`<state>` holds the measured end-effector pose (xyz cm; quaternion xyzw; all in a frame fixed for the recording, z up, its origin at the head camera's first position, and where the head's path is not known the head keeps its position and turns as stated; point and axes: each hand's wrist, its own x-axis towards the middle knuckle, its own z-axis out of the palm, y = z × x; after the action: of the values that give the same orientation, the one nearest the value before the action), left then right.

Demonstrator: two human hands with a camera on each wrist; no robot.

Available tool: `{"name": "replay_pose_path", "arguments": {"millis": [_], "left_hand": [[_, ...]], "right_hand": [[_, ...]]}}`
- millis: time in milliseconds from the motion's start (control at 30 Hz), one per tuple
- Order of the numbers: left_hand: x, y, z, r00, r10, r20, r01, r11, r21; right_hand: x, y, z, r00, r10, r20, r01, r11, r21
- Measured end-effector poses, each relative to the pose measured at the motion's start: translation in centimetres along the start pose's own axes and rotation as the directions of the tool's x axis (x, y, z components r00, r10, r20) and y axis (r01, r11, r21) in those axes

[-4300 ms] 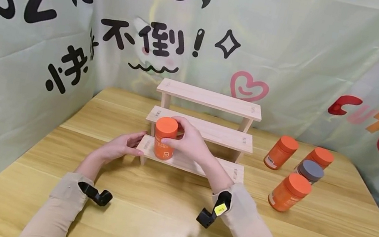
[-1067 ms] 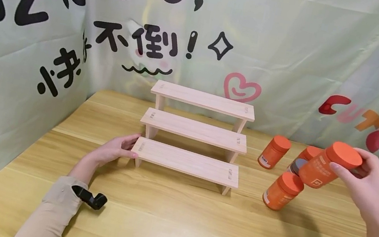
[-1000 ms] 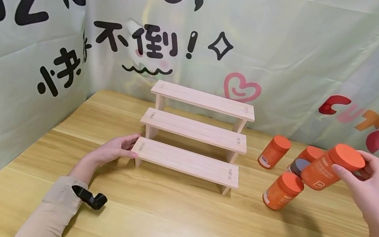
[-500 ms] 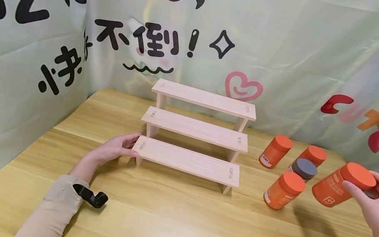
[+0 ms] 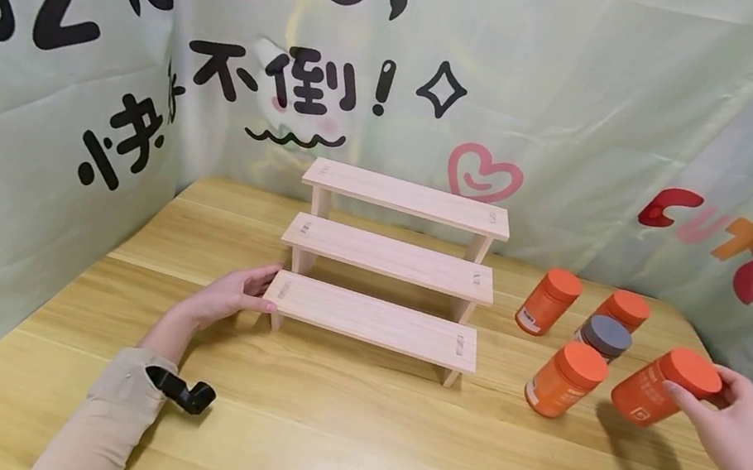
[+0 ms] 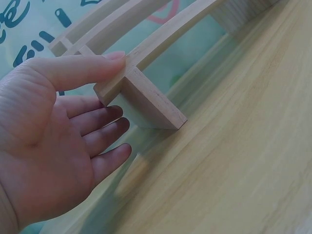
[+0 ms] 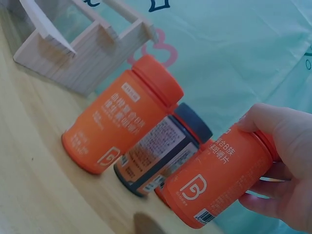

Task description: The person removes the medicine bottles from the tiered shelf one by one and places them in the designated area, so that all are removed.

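Observation:
A three-tier wooden display rack (image 5: 369,318) stands mid-table, its three steps bare. At the left end of its lowest step is my left hand (image 5: 232,298). The thumb lies on the plank and the index finger is just beneath its end; the other fingers hang loose in the left wrist view. My right hand (image 5: 740,421) grips an orange vitamin bottle (image 5: 662,390) near its lid, thumb on the near side. That bottle is tilted and above the table, its shadow falling apart from it. In the right wrist view its white label print (image 7: 195,187) faces the camera.
Left of the held bottle stand several others: a near orange bottle (image 5: 562,381), a grey-lidded bottle (image 5: 606,336) close behind it, another orange bottle (image 5: 624,308) partly hidden, and one orange bottle (image 5: 548,301) nearer the rack. A printed cloth (image 5: 583,95) hangs behind the table.
Earlier my right hand held the orange bottle on the lowest step. It has carried it right, past the other bottles, and lowered it over the last second. The left hand stays at the rack.

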<state>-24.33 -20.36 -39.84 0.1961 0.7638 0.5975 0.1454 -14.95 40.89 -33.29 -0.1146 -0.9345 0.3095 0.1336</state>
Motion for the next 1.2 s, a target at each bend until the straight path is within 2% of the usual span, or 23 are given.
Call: {"name": "replay_pose_path", "arguments": {"millis": [233, 300, 633, 800, 900, 1133, 1200], "left_hand": [[0.0, -0.1, 0.0, 1.000, -0.005, -0.003, 0.005, 1.000, -0.005], [0.0, -0.1, -0.1, 1.000, -0.004, -0.004, 0.004, 1.000, -0.001], [0.1, -0.2, -0.1, 1.000, -0.001, 0.000, 0.001, 1.000, 0.004], [0.1, -0.3, 0.0, 1.000, -0.001, 0.001, 0.001, 1.000, 0.005], [0.0, -0.3, 0.0, 1.000, 0.001, -0.001, -0.001, 1.000, 0.002], [0.0, -0.3, 0.0, 1.000, 0.000, -0.001, 0.000, 1.000, -0.007], [0.1, -0.3, 0.0, 1.000, -0.003, -0.002, 0.003, 1.000, -0.002]], "right_hand": [[0.0, 0.7, 0.9, 1.000, 0.006, 0.004, -0.006, 1.000, 0.004], [-0.2, 0.7, 1.0, 0.999, -0.022, 0.025, 0.022, 0.999, 0.026], [-0.4, 0.9, 1.5, 0.994, -0.111, 0.018, 0.109, 0.988, 0.109], [-0.5, 1.1, 1.6, 0.992, -0.125, 0.026, 0.121, 0.985, 0.125], [0.1, 2.2, 1.8, 0.992, -0.117, 0.043, 0.111, 0.986, 0.127], [2.7, 8.3, 3.3, 0.992, -0.123, -0.004, 0.122, 0.983, 0.134], [3.1, 9.2, 3.3, 0.992, -0.126, 0.018, 0.122, 0.982, 0.145]]}}
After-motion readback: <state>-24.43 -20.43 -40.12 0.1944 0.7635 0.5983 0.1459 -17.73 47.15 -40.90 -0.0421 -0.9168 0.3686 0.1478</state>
